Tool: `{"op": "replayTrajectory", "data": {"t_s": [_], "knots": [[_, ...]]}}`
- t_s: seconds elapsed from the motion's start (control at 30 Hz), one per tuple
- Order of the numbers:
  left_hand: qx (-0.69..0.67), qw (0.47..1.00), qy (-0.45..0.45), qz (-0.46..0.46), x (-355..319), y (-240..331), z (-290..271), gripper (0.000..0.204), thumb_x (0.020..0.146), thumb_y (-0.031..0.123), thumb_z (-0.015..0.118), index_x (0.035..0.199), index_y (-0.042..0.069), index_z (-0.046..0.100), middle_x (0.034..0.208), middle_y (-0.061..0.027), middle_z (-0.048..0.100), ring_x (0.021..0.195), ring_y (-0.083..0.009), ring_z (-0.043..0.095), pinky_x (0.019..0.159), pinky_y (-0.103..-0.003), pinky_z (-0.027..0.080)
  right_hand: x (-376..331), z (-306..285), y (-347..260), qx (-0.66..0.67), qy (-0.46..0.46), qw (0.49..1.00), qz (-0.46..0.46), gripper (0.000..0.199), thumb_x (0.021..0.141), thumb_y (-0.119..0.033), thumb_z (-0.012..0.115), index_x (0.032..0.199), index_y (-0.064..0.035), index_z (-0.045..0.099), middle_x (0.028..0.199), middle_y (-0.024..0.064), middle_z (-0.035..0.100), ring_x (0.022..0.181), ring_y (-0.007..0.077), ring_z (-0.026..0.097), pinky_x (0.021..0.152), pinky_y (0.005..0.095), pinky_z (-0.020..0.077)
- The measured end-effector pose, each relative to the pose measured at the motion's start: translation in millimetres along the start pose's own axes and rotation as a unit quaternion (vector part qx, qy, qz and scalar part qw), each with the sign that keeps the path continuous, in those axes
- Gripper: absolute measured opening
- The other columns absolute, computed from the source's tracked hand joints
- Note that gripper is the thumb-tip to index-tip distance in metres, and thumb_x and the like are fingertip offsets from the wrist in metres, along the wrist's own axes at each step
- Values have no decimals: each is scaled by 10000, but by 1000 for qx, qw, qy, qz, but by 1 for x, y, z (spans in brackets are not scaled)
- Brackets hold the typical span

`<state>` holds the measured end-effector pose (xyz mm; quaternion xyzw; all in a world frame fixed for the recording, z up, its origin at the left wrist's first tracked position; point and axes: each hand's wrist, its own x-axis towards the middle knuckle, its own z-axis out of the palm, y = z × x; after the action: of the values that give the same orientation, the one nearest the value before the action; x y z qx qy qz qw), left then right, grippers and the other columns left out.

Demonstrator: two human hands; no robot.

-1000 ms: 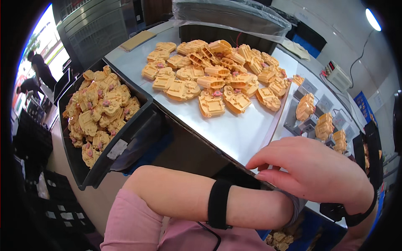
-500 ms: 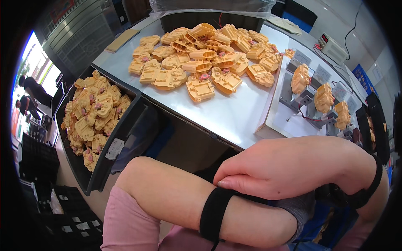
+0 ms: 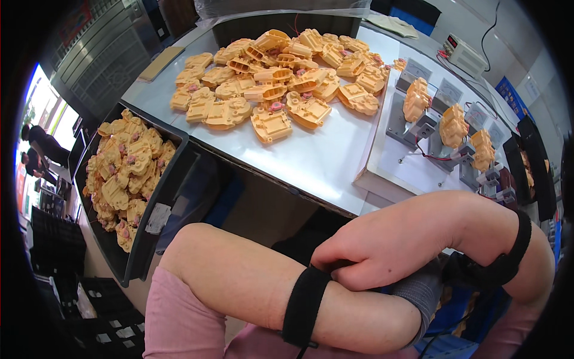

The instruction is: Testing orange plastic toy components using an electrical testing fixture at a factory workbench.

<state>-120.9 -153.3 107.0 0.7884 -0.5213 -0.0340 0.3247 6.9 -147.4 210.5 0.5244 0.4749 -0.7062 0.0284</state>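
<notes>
Across the lower part of the view lies my left forearm (image 3: 239,263), its pink sleeve (image 3: 185,317) pushed up to the elbow. Around it goes a black strap (image 3: 305,308). The fingers of my right hand (image 3: 376,251) are curled closed at the strap's upper edge, with a dark bit between thumb and fingers. Another black strap (image 3: 517,245) circles my right forearm. Grey ribbed cloth (image 3: 421,293) shows where my left wrist bends. My left hand's fingers are hidden behind the right hand and arm.
Several orange-yellow plastic housings (image 3: 272,122) lie heaped on the white table (image 3: 299,161). A black crate (image 3: 179,164) at left is full of similar housings. At right, a white fixture board (image 3: 388,170) carries three mounted housings, meters and wires, near a power supply (image 3: 465,55).
The table and housings have shifted slightly left in view. My right hand has turned a little, and a dark gap now shows between its thumb and fingers at the strap.
</notes>
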Motion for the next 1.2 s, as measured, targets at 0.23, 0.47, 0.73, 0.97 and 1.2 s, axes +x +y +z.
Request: {"op": "replayTrajectory", "data": {"t_s": [0.23,0.47,0.73,0.97,1.2], "knots": [[-5,1000,-10,10,1,1,-1,204,977,106,494,1042,96,687,1023,-86,653,956,-179,640,888,-307,513,7,4,16,3,29,996,-85,461,1032,-269,413,1360,35,523,1238,170,653,1108,237,622,975,343,487],[-28,999,-13,21,-12,32,12,202,971,112,501,1043,96,690,1022,-87,657,957,-184,642,888,-312,514,-2,12,15,86,-35,995,-32,486,1060,-309,403,1397,32,480,1132,147,681,1039,209,643,938,332,491],[-55,998,-21,29,-22,49,16,201,965,118,509,1044,96,693,1022,-89,661,958,-190,644,887,-317,515,-10,27,13,152,39,988,-11,393,1052,-278,451,1308,11,529,974,85,692,857,146,657,782,308,522],[-48,998,-21,24,-19,39,11,201,960,123,516,1046,97,695,1021,-90,665,959,-195,645,886,-322,515,-6,32,32,-207,202,948,-130,296,968,-248,550,1106,9,600,891,113,686,794,223,666,723,351,525],[-27,999,-24,18,-7,15,0,201,955,129,523,1047,97,698,1021,-91,669,961,-201,647,886,-326,516,-36,14,12,-157,443,882,39,238,888,-125,568,1061,26,627,829,157,673,744,285,654,693,377,518]]}}
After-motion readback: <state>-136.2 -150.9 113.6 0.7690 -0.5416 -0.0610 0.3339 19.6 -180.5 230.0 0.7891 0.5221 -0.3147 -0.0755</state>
